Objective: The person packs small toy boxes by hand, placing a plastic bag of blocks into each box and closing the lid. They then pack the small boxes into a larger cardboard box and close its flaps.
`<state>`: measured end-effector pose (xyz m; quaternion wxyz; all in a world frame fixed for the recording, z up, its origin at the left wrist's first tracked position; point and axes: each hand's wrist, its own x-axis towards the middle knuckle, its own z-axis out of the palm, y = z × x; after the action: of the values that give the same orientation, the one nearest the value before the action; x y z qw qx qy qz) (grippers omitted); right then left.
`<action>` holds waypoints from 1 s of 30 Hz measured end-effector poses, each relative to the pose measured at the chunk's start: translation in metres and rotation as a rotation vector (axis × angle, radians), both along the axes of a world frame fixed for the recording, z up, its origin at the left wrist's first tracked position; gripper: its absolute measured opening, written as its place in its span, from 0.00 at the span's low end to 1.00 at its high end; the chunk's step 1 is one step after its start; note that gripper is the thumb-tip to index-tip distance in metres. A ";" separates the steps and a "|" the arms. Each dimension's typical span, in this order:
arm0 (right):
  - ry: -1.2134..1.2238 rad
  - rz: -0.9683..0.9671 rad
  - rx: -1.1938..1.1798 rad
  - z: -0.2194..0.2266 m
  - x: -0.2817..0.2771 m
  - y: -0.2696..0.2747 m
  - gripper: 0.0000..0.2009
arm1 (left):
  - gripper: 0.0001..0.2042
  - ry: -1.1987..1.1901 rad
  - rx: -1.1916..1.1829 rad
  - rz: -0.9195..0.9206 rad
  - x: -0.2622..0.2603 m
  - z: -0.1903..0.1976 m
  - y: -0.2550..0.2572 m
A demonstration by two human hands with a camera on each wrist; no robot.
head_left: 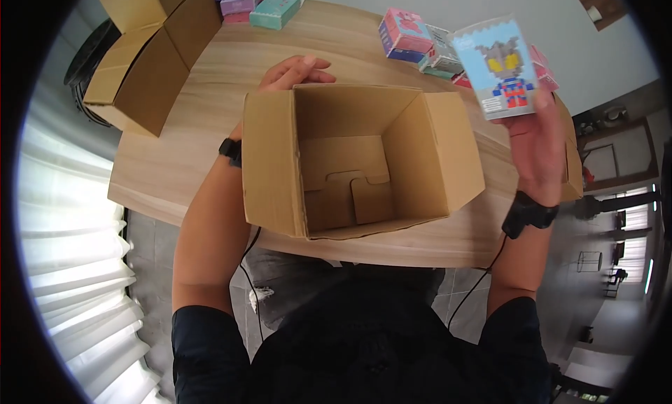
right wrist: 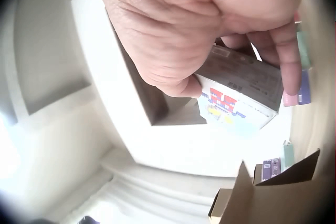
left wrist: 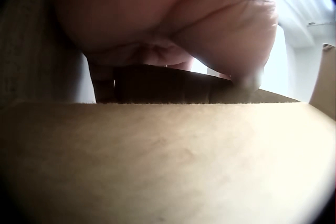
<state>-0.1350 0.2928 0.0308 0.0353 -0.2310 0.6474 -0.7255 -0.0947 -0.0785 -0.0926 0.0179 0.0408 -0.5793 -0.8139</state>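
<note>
In the head view an open cardboard box stands on the table before me, its flaps folded outward and its bottom bare. My left hand lies at its far left corner, fingers loosely bent behind the far wall. The left wrist view has this hand close over brown cardboard. At the right, my right hand holds up a small light-blue toy box printed with a blocky figure in grey, yellow, red and blue. Thumb and fingers of the right hand grip its sides in the right wrist view.
Behind the raised toy box stand more small boxes, including a pink one. Purple boxes and a teal box sit at the far left. Another open cardboard carton occupies the table's left edge.
</note>
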 end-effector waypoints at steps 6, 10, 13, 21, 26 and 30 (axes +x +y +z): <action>0.454 0.339 0.706 0.056 0.053 -0.071 0.24 | 0.25 0.052 -0.074 -0.014 -0.009 -0.008 -0.006; 0.748 0.404 1.128 0.040 0.069 -0.113 0.20 | 0.25 -0.017 -0.001 -0.001 0.000 0.005 0.002; 0.555 0.605 1.348 0.030 0.062 -0.127 0.16 | 0.26 0.008 -0.037 -0.020 -0.006 -0.001 -0.002; 0.735 0.938 1.331 0.030 0.049 -0.129 0.11 | 0.26 0.009 -0.028 -0.048 -0.010 -0.005 -0.001; 0.345 0.585 0.941 0.064 -0.009 -0.121 0.13 | 0.26 -0.001 -0.020 -0.066 -0.012 -0.006 -0.003; 0.328 0.219 0.994 0.033 -0.109 -0.113 0.22 | 0.26 -0.014 -0.001 -0.087 -0.013 -0.005 -0.003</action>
<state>-0.2439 0.1796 0.0641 0.1143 -0.3627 0.8822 -0.2778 -0.1073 -0.0814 -0.0980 -0.0216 0.0212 -0.5809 -0.8134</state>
